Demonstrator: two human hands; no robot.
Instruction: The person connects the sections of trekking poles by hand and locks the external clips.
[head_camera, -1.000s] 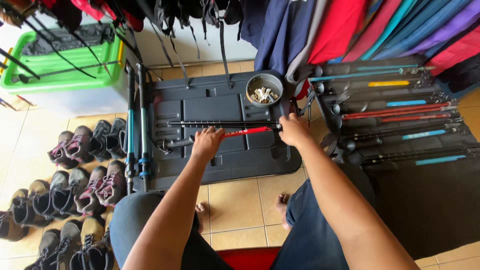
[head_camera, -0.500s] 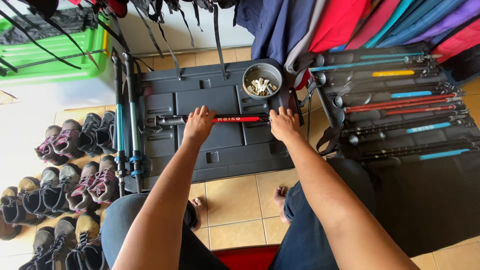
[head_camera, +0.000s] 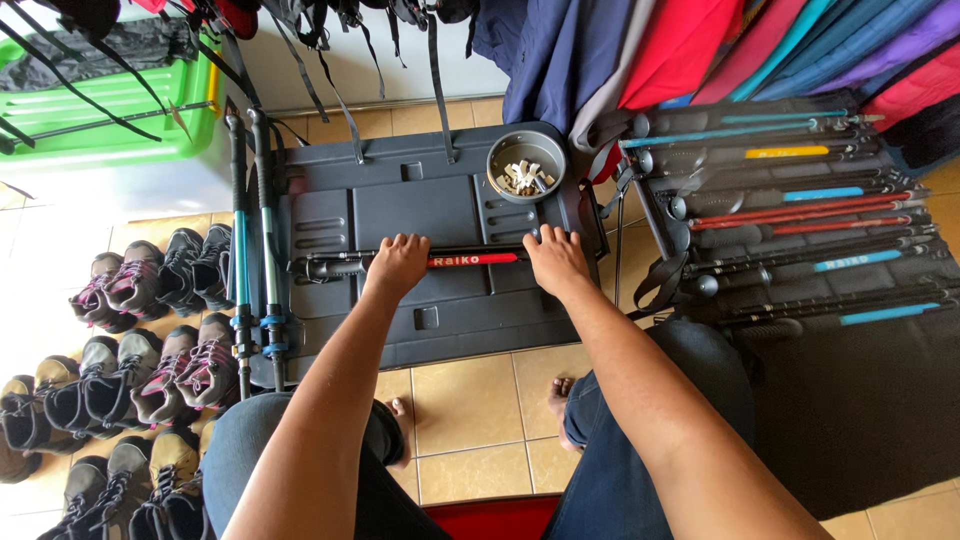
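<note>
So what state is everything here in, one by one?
Red pole: lying flat across the grey lid, gripped at both ends.
Left hand: closed over the pole.
Right hand: closed over the pole.
Bowl: upright, holding small pale pieces.
Blue poles: lying side by side.
Boots: paired in rows.

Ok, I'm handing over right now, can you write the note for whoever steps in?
Left hand: closed over the red and black trekking pole, near its grip end.
Right hand: on the same pole's other end.
The pole lies flat across the grey plastic lid.
Round bowl of small pieces sits at the lid's far right corner.
Two blue poles lie along the lid's left edge; more poles are laid out on the right.
Done and left: cannot tell from this view.
</note>
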